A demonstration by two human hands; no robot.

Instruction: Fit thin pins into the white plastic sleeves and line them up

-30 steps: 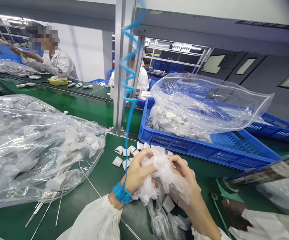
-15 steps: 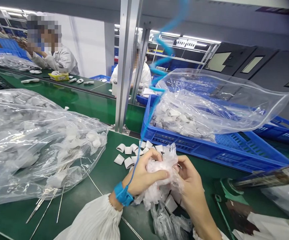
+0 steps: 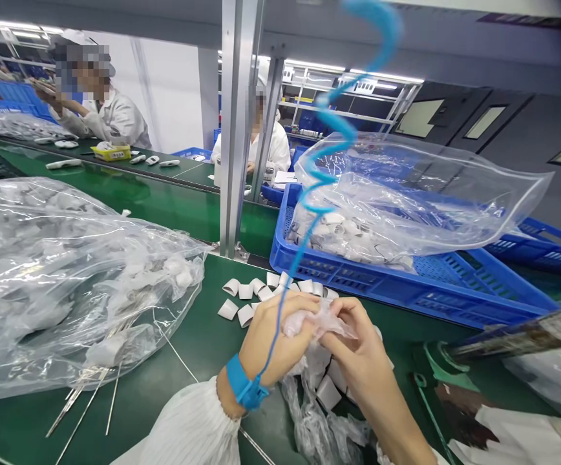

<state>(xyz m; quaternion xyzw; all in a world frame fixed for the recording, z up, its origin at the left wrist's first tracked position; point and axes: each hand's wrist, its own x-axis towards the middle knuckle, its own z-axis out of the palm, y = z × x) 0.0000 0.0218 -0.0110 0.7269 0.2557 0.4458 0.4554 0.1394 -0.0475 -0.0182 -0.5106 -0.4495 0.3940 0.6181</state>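
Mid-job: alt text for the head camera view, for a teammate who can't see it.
The left hand, in a blue wrist strap, and right hand pinch crumpled clear plastic over a green workbench. Small white curved pieces lie just beyond, a full clear bag to the left, a blue crate ahead.

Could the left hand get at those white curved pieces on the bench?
Probably yes: the left hand is right beside the white curved pieces, nothing between them, though it is holding clear plastic film.
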